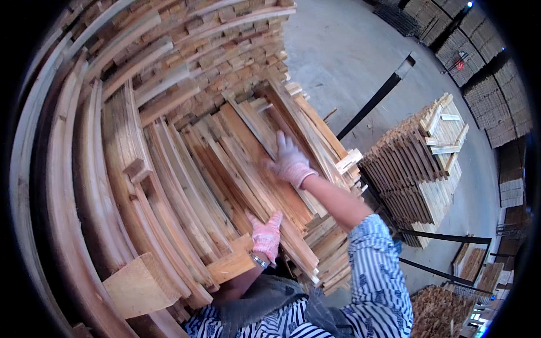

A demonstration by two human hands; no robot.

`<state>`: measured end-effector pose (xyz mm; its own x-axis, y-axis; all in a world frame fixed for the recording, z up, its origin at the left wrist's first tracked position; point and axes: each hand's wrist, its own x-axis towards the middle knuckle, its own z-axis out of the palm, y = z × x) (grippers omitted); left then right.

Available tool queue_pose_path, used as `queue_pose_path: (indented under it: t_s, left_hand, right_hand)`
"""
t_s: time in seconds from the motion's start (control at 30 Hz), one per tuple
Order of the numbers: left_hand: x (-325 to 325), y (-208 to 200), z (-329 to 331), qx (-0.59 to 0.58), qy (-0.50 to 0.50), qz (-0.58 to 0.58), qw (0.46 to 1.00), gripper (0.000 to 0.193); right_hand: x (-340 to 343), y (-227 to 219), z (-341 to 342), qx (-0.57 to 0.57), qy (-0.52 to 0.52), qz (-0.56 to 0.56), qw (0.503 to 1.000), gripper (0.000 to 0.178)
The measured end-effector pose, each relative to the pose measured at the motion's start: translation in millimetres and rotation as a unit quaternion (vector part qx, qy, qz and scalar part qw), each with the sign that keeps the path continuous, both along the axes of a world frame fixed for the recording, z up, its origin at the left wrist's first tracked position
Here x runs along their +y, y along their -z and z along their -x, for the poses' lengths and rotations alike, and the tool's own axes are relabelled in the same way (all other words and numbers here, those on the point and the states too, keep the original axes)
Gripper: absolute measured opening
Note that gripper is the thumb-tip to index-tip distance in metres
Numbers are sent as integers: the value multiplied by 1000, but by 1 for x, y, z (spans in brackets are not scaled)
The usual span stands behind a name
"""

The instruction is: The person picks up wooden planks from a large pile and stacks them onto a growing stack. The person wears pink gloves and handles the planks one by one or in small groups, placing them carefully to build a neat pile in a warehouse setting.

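Observation:
Both of my hands wear gloves and reach over a stack of long wooden boards (pixel 242 163). My left hand (pixel 265 239), in a pinkish glove with a band at the wrist, touches the near part of the boards with thumb and fingers apart. Farther along and to the right, my right hand (pixel 290 160), in a paler glove, lies over a wide reddish-brown board (pixel 279 188), its fingers spread. That hand is slightly blurred. Next to it runs a narrow darker plank (pixel 251 127). Part of the left palm's underside is hidden.
More long boards (pixel 112 186) lie on the left, with a thick block end (pixel 141 284) jutting toward me. A tall wall of stacked timber (pixel 225 50) stands behind. At right are a black post (pixel 377 96), a pile of wooden pieces (pixel 417 158) and the grey floor (pixel 332 50).

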<state>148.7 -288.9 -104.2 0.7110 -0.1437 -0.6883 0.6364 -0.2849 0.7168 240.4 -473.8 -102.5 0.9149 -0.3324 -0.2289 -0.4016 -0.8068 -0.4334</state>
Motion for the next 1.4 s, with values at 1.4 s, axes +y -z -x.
queue_pose_path:
  t_s: [1.4]
  left_hand:
    - [5, 36, 6, -47, 12, -4, 999, 98]
  right_hand:
    - [-43, 41, -16, -20, 86, -71, 994, 49]
